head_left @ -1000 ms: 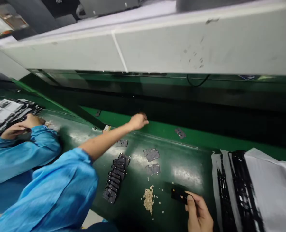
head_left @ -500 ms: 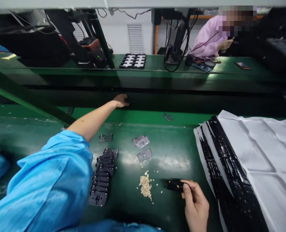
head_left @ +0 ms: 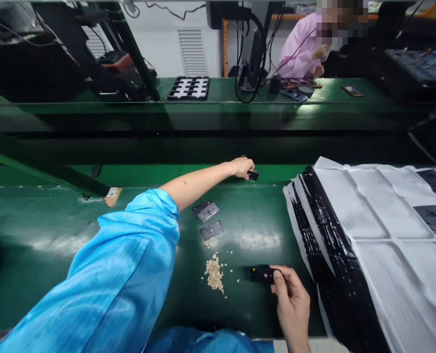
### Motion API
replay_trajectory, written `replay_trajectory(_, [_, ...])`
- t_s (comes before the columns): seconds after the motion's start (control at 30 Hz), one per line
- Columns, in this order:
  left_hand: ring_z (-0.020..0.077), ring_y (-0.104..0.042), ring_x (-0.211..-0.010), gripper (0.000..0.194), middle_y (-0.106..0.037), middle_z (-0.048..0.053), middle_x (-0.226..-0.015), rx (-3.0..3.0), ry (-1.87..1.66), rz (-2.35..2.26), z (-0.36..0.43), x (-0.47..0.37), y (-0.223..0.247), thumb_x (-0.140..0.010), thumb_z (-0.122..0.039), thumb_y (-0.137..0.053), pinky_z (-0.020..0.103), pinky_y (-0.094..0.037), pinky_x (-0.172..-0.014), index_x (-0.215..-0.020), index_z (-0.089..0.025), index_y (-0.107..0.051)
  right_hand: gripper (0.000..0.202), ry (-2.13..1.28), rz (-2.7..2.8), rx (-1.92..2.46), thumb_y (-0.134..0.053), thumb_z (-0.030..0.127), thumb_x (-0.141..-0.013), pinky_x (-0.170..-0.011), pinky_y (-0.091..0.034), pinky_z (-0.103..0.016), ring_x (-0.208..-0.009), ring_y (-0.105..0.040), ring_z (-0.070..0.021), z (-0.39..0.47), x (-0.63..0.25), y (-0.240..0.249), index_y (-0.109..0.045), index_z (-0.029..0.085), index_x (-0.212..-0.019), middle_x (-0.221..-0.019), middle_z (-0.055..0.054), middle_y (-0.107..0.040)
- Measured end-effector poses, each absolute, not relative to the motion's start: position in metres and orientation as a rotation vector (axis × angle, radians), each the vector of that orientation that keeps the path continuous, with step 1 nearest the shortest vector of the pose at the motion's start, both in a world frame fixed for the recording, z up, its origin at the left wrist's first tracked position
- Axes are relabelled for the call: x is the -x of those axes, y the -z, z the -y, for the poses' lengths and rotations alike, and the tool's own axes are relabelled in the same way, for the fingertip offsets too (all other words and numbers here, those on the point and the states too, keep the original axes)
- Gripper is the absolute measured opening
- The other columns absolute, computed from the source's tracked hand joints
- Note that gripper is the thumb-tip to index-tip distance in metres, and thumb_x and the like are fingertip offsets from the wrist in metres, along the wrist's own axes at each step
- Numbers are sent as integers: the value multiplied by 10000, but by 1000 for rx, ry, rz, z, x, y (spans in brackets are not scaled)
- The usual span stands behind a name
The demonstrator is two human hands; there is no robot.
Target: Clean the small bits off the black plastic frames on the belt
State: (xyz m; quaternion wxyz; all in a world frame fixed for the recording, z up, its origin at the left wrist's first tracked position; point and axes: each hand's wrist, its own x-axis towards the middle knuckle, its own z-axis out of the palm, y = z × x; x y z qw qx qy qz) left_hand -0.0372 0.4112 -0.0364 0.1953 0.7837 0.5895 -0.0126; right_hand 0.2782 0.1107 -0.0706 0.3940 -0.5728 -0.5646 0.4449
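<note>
My left hand (head_left: 243, 167) is stretched far across the bench, its fingers closed on a small dark plastic plate (head_left: 253, 175) over the bright green strip. At the front right, my right hand (head_left: 293, 299) pinches a black plastic plate (head_left: 262, 274) between thumb and fingers. A loose pile of tiny beige pieces (head_left: 214, 273) lies to the left of that plate. Beyond the pile rest grey plastic plates (head_left: 211, 230), with two overlapping ones (head_left: 206, 212) a little farther off. My left sleeve hides the area where a row of dark plates lay.
A stack of white trays and black plastic sheets (head_left: 379, 206) fills the right side, with dark plates in some pockets. A green post (head_left: 56, 166) slants at left. Across the line, a person in pink (head_left: 298, 46) sits near a black-and-white tray (head_left: 189, 88).
My left hand has swung right along the green strip and closed on the plate lying there. My right hand keeps its plate. The view has shifted slightly right.
</note>
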Motion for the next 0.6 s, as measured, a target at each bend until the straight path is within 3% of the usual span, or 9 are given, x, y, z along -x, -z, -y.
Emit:
replay_trajectory(0.13, [231,-688,-962,149,-751,63,-1036,-2254,36,-1622,-377,36,27,-846,-234,-785,305,-466,-791,-964,-189,-706,428,-1164,1413,1446,-715,578,-960,-524,-568,-243,-572,-649,-163,-111,-279,69,-805,160,-945,-764,-67,-740])
replay_trajectory(0.27, [273,-680,-1076,115,-714,111,-1200,-2408,7,-1531,-314,20,22,-958,-176,-646,367,-460,-903,-1047,-190,-716,430,-1182,1444,1396,-727,582,-953,-525,-583,-247,-567,-656,-161,-111,-274,64,-808,160,-947,-771,-64,-747])
replay_trajectory(0.4, [293,-662,-1112,309,-695,151,-1227,-2516,8,-1454,-258,10,22,-1087,-180,-413,427,-435,-981,-1087,-173,-722,436,-1150,1474,1373,-714,593,-957,-507,-562,-242,-539,-635,-157,-106,-264,58,-804,167,-931,-686,-33,-699])
replay_trajectory(0.53, [277,-670,-1139,151,-689,114,-1309,-2550,41,-1344,-225,17,17,-997,-230,-670,387,-454,-958,-1132,-203,-734,471,-1135,1518,1369,-718,628,-942,-506,-557,-245,-524,-628,-149,-99,-259,56,-801,165,-913,-712,-37,-708])
replay_trajectory(0.6, [288,-665,-1206,257,-658,116,-1395,-2553,4,-1243,-214,26,12,-933,-283,-784,375,-473,-952,-1173,-210,-727,503,-1112,1525,1394,-730,662,-920,-525,-563,-252,-536,-633,-147,-97,-260,59,-802,164,-919,-768,-50,-733])
